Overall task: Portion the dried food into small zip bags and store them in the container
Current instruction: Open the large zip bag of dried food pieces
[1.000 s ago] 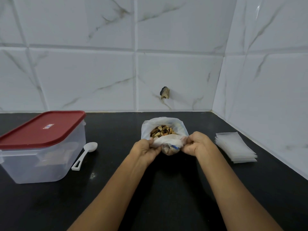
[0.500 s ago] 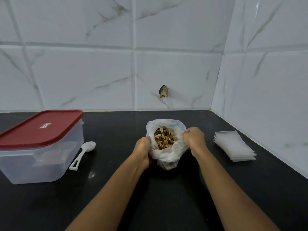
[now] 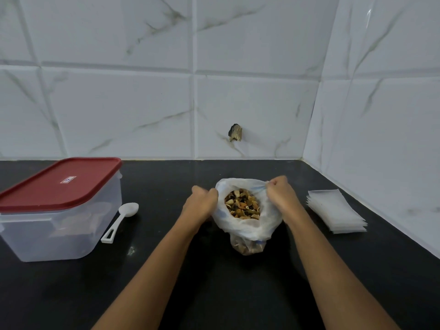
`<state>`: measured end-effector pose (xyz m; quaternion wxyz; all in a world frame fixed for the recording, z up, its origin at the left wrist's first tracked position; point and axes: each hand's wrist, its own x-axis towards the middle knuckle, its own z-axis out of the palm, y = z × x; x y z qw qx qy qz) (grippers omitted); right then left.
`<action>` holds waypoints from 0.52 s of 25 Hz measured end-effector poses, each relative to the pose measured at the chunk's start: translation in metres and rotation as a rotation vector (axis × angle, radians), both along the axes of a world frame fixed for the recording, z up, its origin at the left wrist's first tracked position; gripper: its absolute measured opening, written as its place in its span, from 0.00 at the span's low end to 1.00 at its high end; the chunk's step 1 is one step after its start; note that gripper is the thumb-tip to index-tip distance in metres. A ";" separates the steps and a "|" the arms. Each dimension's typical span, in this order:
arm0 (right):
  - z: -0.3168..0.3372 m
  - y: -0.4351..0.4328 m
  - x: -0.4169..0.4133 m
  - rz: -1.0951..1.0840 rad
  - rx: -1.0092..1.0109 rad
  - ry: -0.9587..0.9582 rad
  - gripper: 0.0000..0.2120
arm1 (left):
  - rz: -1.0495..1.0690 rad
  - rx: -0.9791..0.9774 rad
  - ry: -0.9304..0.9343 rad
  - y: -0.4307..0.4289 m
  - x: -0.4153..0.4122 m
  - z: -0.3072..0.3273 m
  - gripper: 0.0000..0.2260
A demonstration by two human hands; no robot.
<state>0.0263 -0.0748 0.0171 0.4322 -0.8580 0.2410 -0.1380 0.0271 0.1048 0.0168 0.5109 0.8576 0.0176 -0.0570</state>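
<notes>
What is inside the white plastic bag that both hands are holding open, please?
Mixed dried food, tan, orange and dark pieces, shows in the mouth of the plastic bag, gripped at its rim by the left hand and right hand. The folded-down plastic covers what lies deeper.

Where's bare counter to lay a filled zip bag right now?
Bare counter lies behind the food bag up to the wall, between the spoon and the left hand, and at the front between the forearms. Crowded: the left, with container and spoon, and the right, with the stack of zip bags.
</notes>
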 end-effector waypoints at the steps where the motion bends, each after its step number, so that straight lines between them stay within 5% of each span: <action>1: -0.001 0.003 -0.001 0.061 -0.095 -0.032 0.13 | 0.007 -0.073 -0.061 -0.002 0.000 0.003 0.18; 6: -0.007 0.010 -0.009 0.058 -0.445 -0.019 0.14 | -0.047 0.110 -0.282 -0.017 0.014 -0.002 0.18; 8: -0.002 0.007 -0.008 0.029 -0.400 -0.031 0.13 | -0.009 0.047 -0.237 -0.016 0.025 -0.010 0.15; 10: 0.001 0.002 -0.001 0.029 -0.142 -0.076 0.11 | 0.035 -0.204 -0.085 -0.015 0.029 -0.010 0.14; 13: 0.001 0.002 0.003 0.007 0.539 -0.061 0.10 | 0.076 -0.495 0.171 -0.013 0.031 -0.009 0.15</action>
